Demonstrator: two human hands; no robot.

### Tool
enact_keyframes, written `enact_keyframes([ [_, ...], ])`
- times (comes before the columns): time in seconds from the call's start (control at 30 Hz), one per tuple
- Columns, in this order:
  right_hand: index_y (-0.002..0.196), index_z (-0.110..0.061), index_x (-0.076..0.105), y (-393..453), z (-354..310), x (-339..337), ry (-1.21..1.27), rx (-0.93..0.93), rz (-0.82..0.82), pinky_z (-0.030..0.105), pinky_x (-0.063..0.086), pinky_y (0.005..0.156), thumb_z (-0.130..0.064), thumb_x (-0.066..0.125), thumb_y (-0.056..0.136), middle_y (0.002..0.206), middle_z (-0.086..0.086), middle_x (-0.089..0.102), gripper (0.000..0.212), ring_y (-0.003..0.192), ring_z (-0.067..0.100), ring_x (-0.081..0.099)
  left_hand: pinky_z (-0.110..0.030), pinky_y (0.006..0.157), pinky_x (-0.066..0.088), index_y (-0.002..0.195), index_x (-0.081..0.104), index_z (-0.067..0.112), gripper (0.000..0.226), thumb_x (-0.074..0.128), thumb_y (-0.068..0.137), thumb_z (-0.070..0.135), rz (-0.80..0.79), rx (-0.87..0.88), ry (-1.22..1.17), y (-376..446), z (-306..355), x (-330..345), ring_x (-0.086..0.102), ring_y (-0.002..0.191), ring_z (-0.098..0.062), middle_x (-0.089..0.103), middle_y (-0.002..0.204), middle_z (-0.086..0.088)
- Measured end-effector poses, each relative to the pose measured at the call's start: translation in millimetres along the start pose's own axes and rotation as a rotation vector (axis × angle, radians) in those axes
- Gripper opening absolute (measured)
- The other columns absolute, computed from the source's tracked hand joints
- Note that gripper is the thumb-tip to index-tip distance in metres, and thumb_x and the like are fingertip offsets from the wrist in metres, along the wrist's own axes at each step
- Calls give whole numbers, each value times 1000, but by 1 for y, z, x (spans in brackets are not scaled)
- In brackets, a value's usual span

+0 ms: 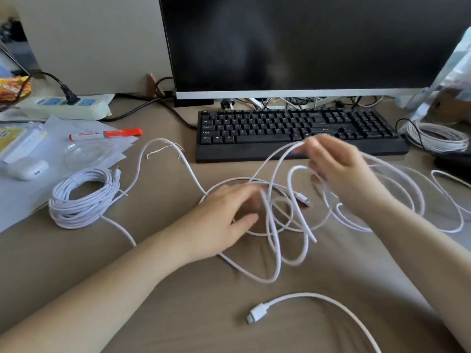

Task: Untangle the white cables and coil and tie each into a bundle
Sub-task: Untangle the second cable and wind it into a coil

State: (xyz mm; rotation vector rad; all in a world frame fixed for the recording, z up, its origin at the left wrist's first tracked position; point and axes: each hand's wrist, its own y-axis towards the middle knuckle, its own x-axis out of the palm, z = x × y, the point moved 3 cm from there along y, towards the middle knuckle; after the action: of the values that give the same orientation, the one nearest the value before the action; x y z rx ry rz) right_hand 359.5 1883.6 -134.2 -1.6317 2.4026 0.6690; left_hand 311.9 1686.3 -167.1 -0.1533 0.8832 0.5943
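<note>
A tangle of loose white cable [277, 240] loops over the tan desk in front of me. My right hand [339, 169] is raised above it and pinches a strand lifted in an arc. My left hand [229, 210] lies low on the tangle with fingers spread and relaxed, touching the loops. A small connector [304, 200] lies between my hands. A white USB plug [257, 313] ends another strand near the front edge. At the left sits a coiled white cable bundle [81, 197]. More loose loops [407, 200] spread to the right.
A black keyboard [293, 131] and dark monitor [305, 47] stand behind the cables. Papers, an orange-capped marker [107, 134] and a white earbud case [26, 169] lie at the left, with a power strip [63, 104] behind. Another grey coil [435, 136] sits far right.
</note>
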Motion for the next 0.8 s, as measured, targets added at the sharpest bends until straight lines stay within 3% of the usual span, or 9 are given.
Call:
enact_keyframes([
  [0.1, 71, -18, 59, 14, 15, -25, 200, 139, 80, 15, 28, 41, -34, 42, 99, 54, -7, 31, 37, 47, 8, 27, -25, 91, 37, 104, 59, 27, 21, 47, 94, 41, -164, 66, 340, -5, 13, 3, 43, 95, -4, 54, 97, 13],
  [0.2, 45, -20, 42, 23, 30, -44, 338, 316, 39, 19, 13, 41, -37, 43, 98, 46, -9, 21, 55, 43, 9, 16, -25, 81, 40, 90, 53, 27, 27, 41, 93, 52, -323, -7, 431, -12, 25, -1, 48, 84, -6, 51, 89, 12],
  [0.27, 48, -11, 39, 22, 37, -55, 193, 330, -33, 25, 15, 47, -24, 48, 96, 46, -5, 24, 50, 48, 13, 17, -29, 77, 45, 88, 53, 25, 30, 41, 93, 52, -430, -90, 426, -18, 29, -6, 53, 80, -6, 54, 89, 10],
  [0.37, 60, 5, 49, 18, 34, -64, -354, 194, -158, 21, 20, 49, -13, 59, 88, 51, 2, 35, 34, 49, 11, 27, -23, 64, 48, 86, 53, 23, 29, 40, 96, 47, -552, -202, 365, -26, 33, -12, 58, 53, -3, 60, 75, 4],
  [0.43, 51, -11, 53, 17, 31, -57, -549, 106, -266, 18, 24, 45, -12, 65, 84, 45, -7, 40, 35, 43, 6, 30, -27, 69, 49, 87, 53, 25, 25, 41, 96, 45, -459, -172, 398, -25, 36, -15, 60, 62, -8, 56, 71, 8],
  [0.5, 47, -25, 51, 17, 30, -49, -678, 42, -299, 12, 33, 48, -12, 68, 78, 45, -13, 49, 38, 45, 2, 44, -29, 75, 45, 95, 52, 30, 16, 43, 95, 43, -223, -79, 478, -19, 37, -18, 54, 88, -10, 52, 88, 15],
  [0.63, 67, -35, 57, 12, 26, -30, -827, -68, -377, 7, 41, 66, -16, 69, 76, 68, -16, 62, 24, 66, -5, 57, -27, 86, 38, 119, 46, 30, 28, 49, 93, 38, -12, 10, 624, -10, 23, -12, 37, 116, -10, 41, 119, 12],
  [0.7, 76, -31, 61, 9, 18, -26, -817, -101, -403, 17, 45, 71, -18, 65, 81, 77, -11, 66, 15, 74, 7, 61, -33, 84, 42, 111, 55, 23, 24, 58, 89, 32, 13, 34, 652, -9, 15, -7, 47, 109, -17, 50, 113, 7],
  [0.8, 91, -20, 70, 5, 1, -16, -825, -214, -411, 24, 44, 75, -20, 59, 87, 92, -7, 69, 11, 82, 15, 63, -32, 49, 45, 70, 57, 17, 26, 82, 63, 12, -9, 68, 714, -8, 9, -8, 58, 65, -23, 57, 73, 0],
])
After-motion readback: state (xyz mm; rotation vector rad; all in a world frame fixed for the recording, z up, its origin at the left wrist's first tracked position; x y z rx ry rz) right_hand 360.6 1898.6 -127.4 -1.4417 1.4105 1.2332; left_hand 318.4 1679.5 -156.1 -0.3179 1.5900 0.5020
